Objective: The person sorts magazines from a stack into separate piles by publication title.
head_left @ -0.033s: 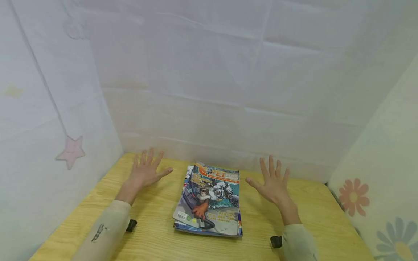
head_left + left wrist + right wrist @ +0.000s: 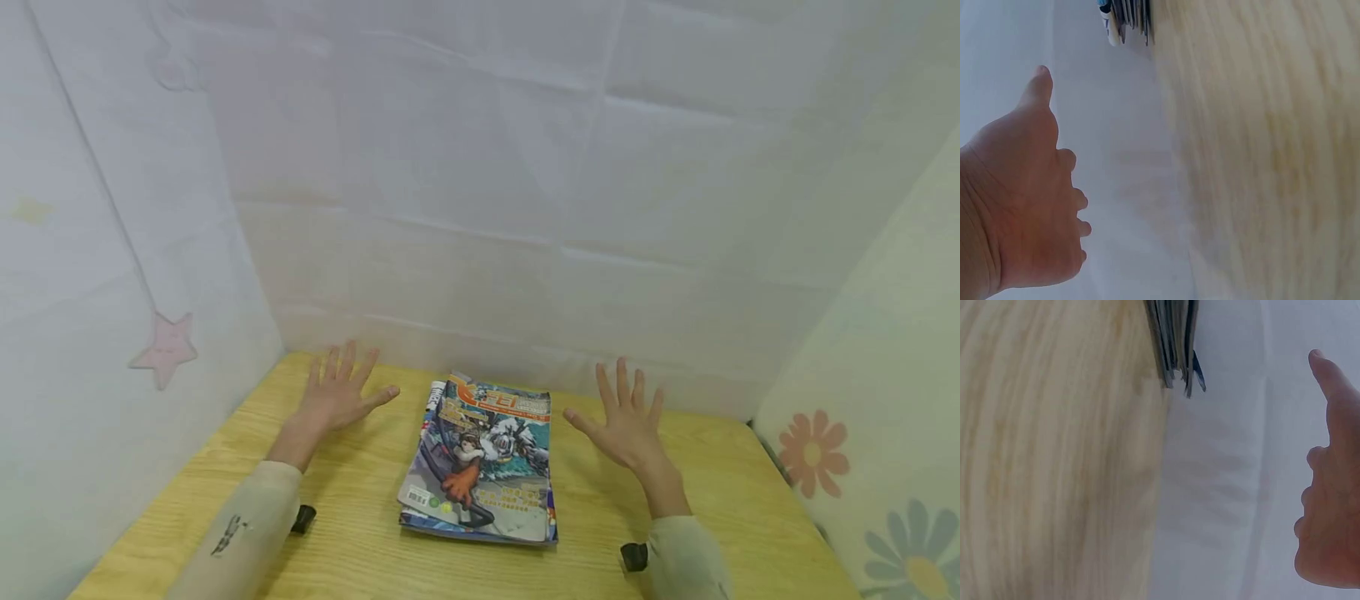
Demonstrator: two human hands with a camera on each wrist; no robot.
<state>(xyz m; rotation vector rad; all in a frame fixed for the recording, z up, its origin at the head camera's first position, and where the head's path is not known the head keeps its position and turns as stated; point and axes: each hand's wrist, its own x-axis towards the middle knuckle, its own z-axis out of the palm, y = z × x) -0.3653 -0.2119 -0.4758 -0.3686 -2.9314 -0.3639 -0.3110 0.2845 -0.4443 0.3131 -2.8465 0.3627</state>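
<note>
A stack of several magazines [image 2: 480, 467] lies on the wooden table, the top one showing a colourful comic-style cover. To its left my left hand [image 2: 335, 403] hovers with fingers spread and holds nothing. On the other side of the stack, my right hand [image 2: 628, 429] is likewise raised, its fingers spread and nothing in it. Both thumbs point inward, apart from the magazines. In the left wrist view the edges of the magazines [image 2: 1130, 19] show at the top, beyond the thumb of the left hand [image 2: 1029, 200]. The right wrist view shows their layered edges [image 2: 1175, 337] too.
The yellow wooden table [image 2: 360, 558] meets a pale cloth backdrop [image 2: 450, 208] behind the stack. Cloth sides rise at left and right, the left with a pink star [image 2: 163, 350], the right with printed flowers [image 2: 813, 454]. Black wrist pieces [image 2: 303, 519] sit at both cuffs.
</note>
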